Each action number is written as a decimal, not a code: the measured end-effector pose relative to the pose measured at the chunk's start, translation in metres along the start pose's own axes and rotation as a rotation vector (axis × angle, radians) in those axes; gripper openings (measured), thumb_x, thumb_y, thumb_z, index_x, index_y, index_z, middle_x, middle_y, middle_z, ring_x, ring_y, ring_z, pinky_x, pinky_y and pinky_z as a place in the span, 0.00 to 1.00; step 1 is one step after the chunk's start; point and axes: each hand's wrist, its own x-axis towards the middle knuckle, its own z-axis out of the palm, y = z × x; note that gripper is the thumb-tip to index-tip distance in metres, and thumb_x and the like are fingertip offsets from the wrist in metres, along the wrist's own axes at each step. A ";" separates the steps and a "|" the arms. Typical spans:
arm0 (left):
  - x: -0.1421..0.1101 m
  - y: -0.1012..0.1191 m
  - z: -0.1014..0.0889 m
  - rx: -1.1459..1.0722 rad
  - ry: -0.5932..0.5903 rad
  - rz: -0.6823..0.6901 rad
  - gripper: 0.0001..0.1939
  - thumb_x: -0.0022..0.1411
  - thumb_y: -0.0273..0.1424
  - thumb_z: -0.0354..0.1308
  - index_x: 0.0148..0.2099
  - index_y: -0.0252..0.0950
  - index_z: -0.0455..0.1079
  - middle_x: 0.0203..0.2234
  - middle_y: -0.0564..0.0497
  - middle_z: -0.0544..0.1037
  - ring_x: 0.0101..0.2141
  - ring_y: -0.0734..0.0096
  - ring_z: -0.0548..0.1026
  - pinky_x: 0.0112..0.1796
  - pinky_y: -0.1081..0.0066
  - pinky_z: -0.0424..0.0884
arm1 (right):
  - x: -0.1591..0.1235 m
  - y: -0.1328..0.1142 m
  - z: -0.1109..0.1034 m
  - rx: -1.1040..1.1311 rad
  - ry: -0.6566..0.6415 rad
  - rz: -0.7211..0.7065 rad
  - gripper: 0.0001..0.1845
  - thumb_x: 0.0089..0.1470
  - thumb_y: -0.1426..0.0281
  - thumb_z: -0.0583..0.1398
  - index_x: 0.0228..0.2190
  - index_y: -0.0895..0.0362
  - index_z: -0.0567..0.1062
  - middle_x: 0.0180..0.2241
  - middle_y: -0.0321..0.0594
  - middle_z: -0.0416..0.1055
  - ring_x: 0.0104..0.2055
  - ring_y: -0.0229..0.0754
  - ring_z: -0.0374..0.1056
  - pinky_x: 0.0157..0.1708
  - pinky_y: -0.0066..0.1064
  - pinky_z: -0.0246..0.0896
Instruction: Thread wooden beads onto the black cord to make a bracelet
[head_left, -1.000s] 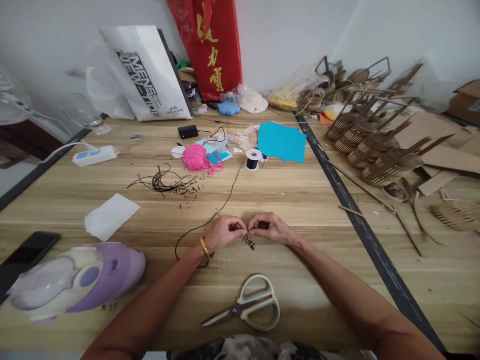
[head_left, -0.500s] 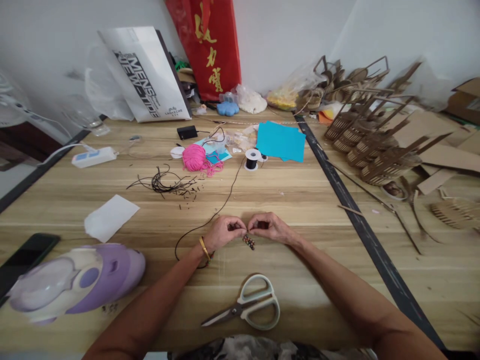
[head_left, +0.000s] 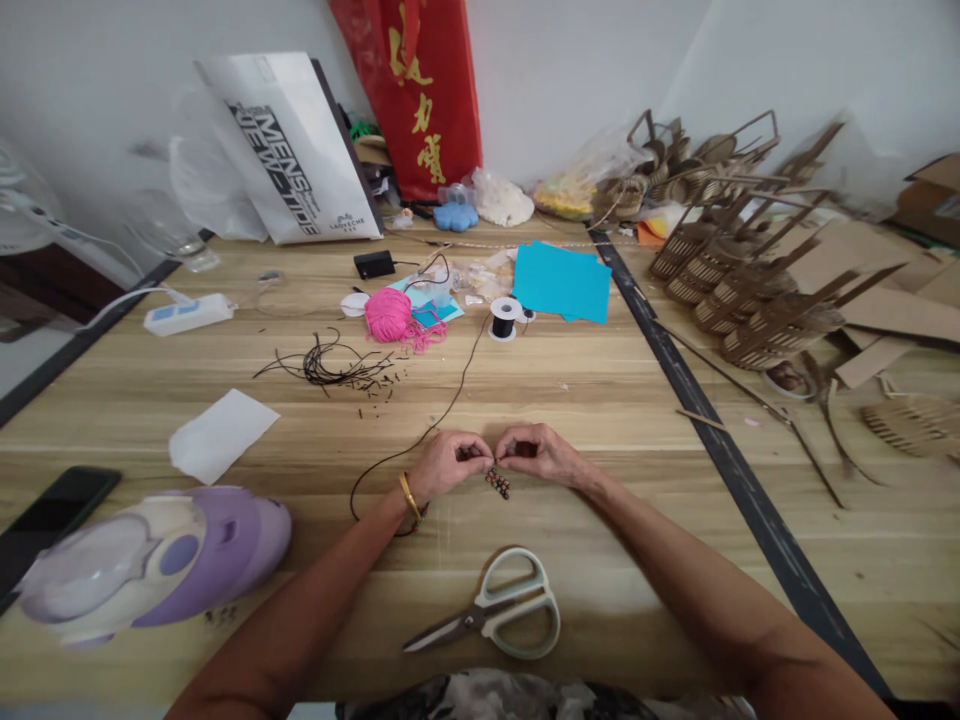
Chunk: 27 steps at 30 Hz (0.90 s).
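Note:
My left hand (head_left: 455, 465) and my right hand (head_left: 541, 455) almost meet at the middle of the table, each closed in a thumb-and-finger pinch. Just below the fingertips is a short string of small dark and brownish beads (head_left: 497, 484), and both pinches are at its upper end. The exact bit between the fingertips is too small to make out. A thin black cord (head_left: 459, 392) runs from a white spool (head_left: 503, 318) and curves down to my left wrist, where my forearm partly hides it. Scissors with pale handles (head_left: 520, 604) lie nearer to me, blades pointing left.
On the left are a purple-and-white device (head_left: 217, 545), a phone (head_left: 56, 520) and white paper (head_left: 223, 436). Farther back lie cut black cords (head_left: 330, 365), pink yarn (head_left: 388, 315) and blue sheets (head_left: 562, 283). Woven baskets (head_left: 765, 325) stand on the right past a dark strip (head_left: 720, 480).
Both hands keep the same pinch at the beads, with hardly any visible movement. The view has shifted very slightly; everything on the table stays put.

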 end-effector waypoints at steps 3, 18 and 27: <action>0.000 -0.002 0.000 0.002 -0.001 0.001 0.07 0.53 0.30 0.60 0.30 0.31 0.76 0.21 0.52 0.74 0.22 0.78 0.66 0.25 0.79 0.61 | 0.000 0.001 0.000 0.001 -0.002 0.000 0.11 0.51 0.64 0.62 0.29 0.62 0.75 0.22 0.35 0.68 0.21 0.30 0.57 0.22 0.22 0.51; 0.000 0.000 0.000 -0.003 -0.002 0.024 0.06 0.54 0.28 0.59 0.29 0.31 0.75 0.21 0.53 0.75 0.22 0.79 0.66 0.25 0.79 0.61 | 0.000 0.001 0.000 -0.016 0.002 -0.037 0.12 0.53 0.64 0.61 0.31 0.62 0.76 0.26 0.37 0.73 0.24 0.32 0.62 0.25 0.23 0.54; 0.000 -0.002 0.001 0.007 0.008 0.027 0.06 0.53 0.28 0.59 0.30 0.31 0.75 0.21 0.52 0.75 0.22 0.78 0.67 0.25 0.79 0.62 | 0.000 0.000 0.001 -0.008 0.008 -0.028 0.14 0.52 0.62 0.62 0.30 0.62 0.77 0.25 0.37 0.72 0.23 0.32 0.61 0.24 0.23 0.54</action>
